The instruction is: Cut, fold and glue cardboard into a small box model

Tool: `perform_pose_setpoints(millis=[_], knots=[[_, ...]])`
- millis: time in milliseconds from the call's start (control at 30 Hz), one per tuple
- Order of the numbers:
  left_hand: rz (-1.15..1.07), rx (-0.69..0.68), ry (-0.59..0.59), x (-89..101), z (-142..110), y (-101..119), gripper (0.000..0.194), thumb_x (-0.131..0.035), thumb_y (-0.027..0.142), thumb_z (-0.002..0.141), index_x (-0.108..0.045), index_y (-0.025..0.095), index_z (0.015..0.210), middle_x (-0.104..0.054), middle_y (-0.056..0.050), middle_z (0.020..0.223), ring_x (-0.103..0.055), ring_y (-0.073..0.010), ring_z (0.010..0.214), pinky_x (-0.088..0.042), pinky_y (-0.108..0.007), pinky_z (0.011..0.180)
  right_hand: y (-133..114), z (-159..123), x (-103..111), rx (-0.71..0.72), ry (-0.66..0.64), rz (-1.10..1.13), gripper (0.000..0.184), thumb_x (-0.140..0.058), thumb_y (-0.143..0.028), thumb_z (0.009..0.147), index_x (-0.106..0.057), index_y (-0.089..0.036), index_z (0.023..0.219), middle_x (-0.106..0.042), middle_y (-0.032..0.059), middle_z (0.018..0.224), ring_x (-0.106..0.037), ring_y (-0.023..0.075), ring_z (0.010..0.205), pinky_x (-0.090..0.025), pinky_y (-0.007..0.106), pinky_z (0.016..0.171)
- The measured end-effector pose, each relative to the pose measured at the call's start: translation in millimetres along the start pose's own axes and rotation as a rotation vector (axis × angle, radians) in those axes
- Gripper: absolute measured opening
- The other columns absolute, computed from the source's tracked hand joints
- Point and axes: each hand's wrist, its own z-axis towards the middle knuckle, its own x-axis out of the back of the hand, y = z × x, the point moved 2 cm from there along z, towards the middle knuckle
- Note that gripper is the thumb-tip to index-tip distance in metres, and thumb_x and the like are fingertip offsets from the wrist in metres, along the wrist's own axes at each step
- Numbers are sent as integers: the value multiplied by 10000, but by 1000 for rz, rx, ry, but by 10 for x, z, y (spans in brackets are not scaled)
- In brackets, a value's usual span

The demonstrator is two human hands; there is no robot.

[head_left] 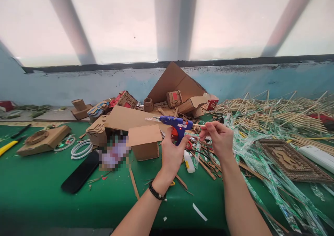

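**Trainee:** Where is the work sitting, and how are the hands standing?

**Instructor:** Above the green-covered table (114,208), a blue plastic pistol-shaped glue gun (171,121) is hanging in the air, pointing left. The left grip (173,152) is clamping its blue upright handle (180,137). The right grip (218,135) is pinching a slim pale rod (197,125) at the gun's rear, thumb and fingertips together on it.

**Trainee:** How are these items handling?

**Instructor:** By judgement, the gun is handling as light and stiff, its smooth shell offering little friction to a damp palm. The handle is providing the proper hold. The slender front nozzle (156,117) is probably running hot, since the small red indicator light (180,128) is glowing; it is calling for clear fingers. The rod is looking thin and easily bent, so a pinch near the gun is giving the best support.

**Trainee:** What is escaping view?

**Instructor:** Blocky blurring is masking a purple-and-tan item (114,154) on the table. The left grip is covering part of the handle and of an orange trigger-like part (174,133). The right fingertips are hiding the rod's outer end; its material and its depth inside the gun are remaining unclear. Something glossy is blurring the nozzle's tip.
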Motion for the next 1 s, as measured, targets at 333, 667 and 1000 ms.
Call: perform_pose_setpoints(millis=[333,667,1000], knots=[[-21,20,-36,-16,-4,-42,332,-836,420,874,-674,244,1105,-783,-29,899,-698,-195,686,-519,-292,645,38,20,-17,-17,-36,-24,468,-760,-675,918,-724,-237,759,-669,-10,546,-566,148,397,-482,276,405],[2,18,18,22,-3,-39,349,-879,418,840,-699,252,1089,-782,-34,876,-712,-227,759,-526,-304,701,-27,15,-75,-35,-66,-53,510,-770,-720,879,-714,-240,716,-651,-16,531,-552,144,386,-483,282,406],[58,0,11,33,7,0,280,-837,386,873,-698,254,1078,-809,-53,979,-735,-252,871,-545,-332,789,50,9,-50,-33,-62,-40,472,-754,-674,923,-719,-237,748,-658,-14,556,-552,139,403,-467,273,415]])
